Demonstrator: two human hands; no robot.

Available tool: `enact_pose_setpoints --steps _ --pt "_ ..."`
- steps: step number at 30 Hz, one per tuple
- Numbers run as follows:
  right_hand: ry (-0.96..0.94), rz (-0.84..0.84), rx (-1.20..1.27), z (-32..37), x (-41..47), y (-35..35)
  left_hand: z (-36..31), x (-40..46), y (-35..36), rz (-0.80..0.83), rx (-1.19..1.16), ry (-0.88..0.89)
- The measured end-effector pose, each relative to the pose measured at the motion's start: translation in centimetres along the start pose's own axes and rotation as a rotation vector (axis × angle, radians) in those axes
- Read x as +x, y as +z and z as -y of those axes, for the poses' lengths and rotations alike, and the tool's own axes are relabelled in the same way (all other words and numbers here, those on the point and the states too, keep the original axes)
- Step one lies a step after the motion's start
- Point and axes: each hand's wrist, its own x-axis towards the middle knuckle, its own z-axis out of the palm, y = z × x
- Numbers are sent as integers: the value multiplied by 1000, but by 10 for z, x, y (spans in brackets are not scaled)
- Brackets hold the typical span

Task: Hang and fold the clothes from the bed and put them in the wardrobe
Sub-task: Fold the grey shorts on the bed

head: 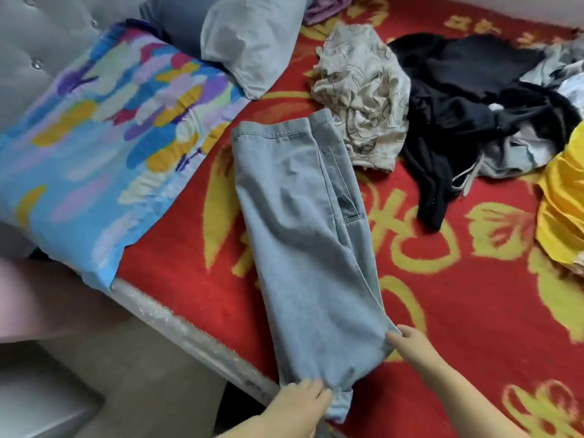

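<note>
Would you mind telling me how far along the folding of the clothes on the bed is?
Early on. In hand: the jeans lie folded lengthwise on the bed, with the left hand and right hand gripping the near end. Left: the beige top, black clothes and yellow garment are still heaped. No finished stack or wardrobe is in view.

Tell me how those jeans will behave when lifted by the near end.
The jeans will likely sag and drape, since they lie creased and limp on the blanket. Probably heavyish: the denim looks thick. The lengthwise fold may fall open.
</note>
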Motion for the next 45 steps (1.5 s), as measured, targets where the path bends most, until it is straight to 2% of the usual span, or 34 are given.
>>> enact_pose_setpoints --steps 1,3,5,7,9,11,14,16,19,21,24,27,28,30,34,39,42,45 --pt "9 30 -74 -7 5 -3 2 5 3 15 -72 5" --pt "30 142 -267 -9 13 -10 15 9 1 169 -189 62" --pt "53 275 -550 0 20 -14 32 15 -23 136 -215 52" --pt "29 243 -715 20 24 -18 57 26 -58 44 -278 2" --pt "-68 30 -623 52 32 -21 90 42 -102 -71 -372 -82" --pt "-256 -167 -447 91 41 -18 125 62 -152 -235 -450 -173" --pt "-399 -313 -274 146 60 -2 176 106 -222 -449 -539 -239" --pt "-288 -265 -342 163 81 8 210 144 -261 -538 -499 -242" --pt "-78 37 -546 161 110 26 257 206 -309 -617 -395 -280" --pt "-42 128 -541 154 117 37 283 243 -334 -657 -296 -340" --pt "8 89 -229 142 124 47 315 284 -356 -584 -194 -465" --pt "10 -47 282 138 122 47 329 302 -363 -493 -112 -550" --pt "-7 -110 418 139 118 46 331 303 -364 -514 -90 -547" --pt "-81 -207 540 145 108 43 334 298 -366 -594 -69 -491" --pt "-206 -428 544 147 92 36 333 285 -379 -786 -6 -343" --pt "-128 -701 576 138 96 28 318 297 -397 -997 64 -308" --pt "-2 -626 439 131 118 26 303 314 -392 -938 -29 -375" --pt "167 -593 141 128 131 26 287 325 -375 -839 -166 -463"
